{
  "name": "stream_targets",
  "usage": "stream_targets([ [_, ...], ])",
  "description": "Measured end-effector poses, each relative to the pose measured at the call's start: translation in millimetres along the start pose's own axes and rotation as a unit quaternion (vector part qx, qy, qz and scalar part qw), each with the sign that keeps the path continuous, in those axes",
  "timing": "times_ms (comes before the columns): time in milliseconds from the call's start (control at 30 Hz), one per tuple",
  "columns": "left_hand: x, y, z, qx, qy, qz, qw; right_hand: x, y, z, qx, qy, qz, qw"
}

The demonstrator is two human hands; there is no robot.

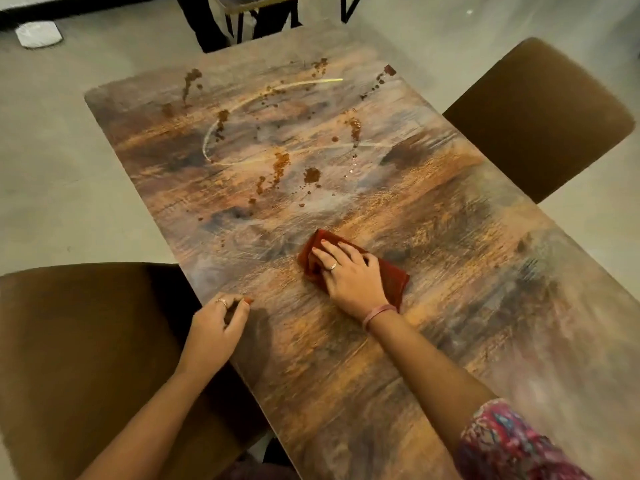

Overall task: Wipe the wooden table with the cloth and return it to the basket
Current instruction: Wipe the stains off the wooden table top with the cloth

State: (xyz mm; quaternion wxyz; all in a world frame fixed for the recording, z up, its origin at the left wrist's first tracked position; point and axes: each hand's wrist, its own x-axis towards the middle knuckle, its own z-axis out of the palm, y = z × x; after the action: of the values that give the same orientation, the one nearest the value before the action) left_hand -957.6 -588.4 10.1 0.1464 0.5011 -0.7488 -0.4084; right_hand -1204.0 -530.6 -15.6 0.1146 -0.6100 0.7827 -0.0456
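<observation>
A person's right hand (349, 271) presses flat, fingers (329, 249) spread, on a folded red cloth (391, 275) near the middle of a wooden desk (450, 306). The left hand (216, 329) rests at the desk's left edge, fingers loosely curled around nothing. Brown stains (280, 168) and crumbs dot the far half of the surface. Brown upholstered chairs (540, 116) flank the desk on both sides.
</observation>
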Motion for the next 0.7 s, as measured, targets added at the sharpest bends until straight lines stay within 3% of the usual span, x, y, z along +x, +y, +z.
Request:
stream_targets([
  [100,11,-8,-20,-0.023,-0.008,-0.016,1.0,48,34,-18,-0.024,-0.005,0.117,0.993],
  [200,23,-20,-38,-0.039,-0.05,-0.037,0.997,88,52,-40,0.069,-0.012,0.28,0.957],
  [267,34,-29,-50,-0.042,-0.096,-0.076,0.992,92,31,-35,0.091,0.009,0.327,0.941],
  [367,53,-43,-62,-0.058,-0.149,-0.159,0.974,66,-45,-9,0.07,0.033,0.278,0.957],
  [500,75,-55,-82,-0.034,-0.173,-0.192,0.965,-14,-161,33,0.058,0.021,0.155,0.986],
  [700,89,-66,-105,-0.146,-0.186,-0.252,0.938,-77,-192,47,0.075,-0.001,0.165,0.983],
])
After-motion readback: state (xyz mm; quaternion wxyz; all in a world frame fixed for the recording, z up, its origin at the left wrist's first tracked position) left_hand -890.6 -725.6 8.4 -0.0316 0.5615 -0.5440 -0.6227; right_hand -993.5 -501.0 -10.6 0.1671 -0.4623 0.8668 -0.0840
